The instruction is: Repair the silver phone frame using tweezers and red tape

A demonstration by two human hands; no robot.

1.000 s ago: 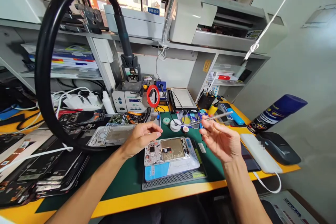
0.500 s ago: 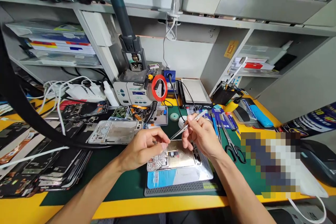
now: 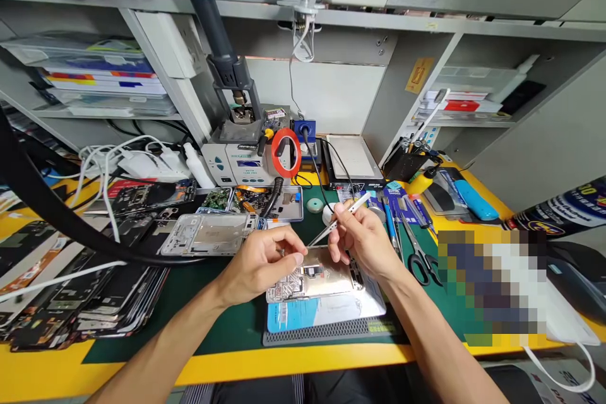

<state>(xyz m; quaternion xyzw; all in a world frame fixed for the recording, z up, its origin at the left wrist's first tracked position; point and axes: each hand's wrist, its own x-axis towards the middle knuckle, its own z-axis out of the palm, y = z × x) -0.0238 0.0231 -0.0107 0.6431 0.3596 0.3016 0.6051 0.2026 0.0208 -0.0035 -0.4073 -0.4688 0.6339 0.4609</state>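
Note:
In my right hand (image 3: pixel 364 240) I grip a pair of silver tweezers (image 3: pixel 357 202), tilted with the tips pointing down and left. The tips come close to the fingertips of my left hand (image 3: pixel 267 265). That hand is closed in a pinch over the upper left edge of an opened phone frame (image 3: pixel 326 281); whatever is between its fingers is too small or hidden to name. The frame lies flat, a metal plate and small inner parts showing. Beneath it is a blue and white sheet (image 3: pixel 300 317) on a grey perforated pad (image 3: pixel 322 337).
Another phone frame (image 3: pixel 213 235) lies to the left, by stacked phone screens (image 3: pixel 113 303). Scissors (image 3: pixel 421 259) and pens lie right. Behind stand a soldering station (image 3: pixel 237 164), a red tape roll (image 3: pixel 286 153) and a flat heating plate (image 3: pixel 353 158). A black cable (image 3: pixel 95 237) crosses the left side.
The camera view has shifted slightly. Both hands keep nearly the same pose, and the tweezers' tips remain beside my left fingertips above the phone frame.

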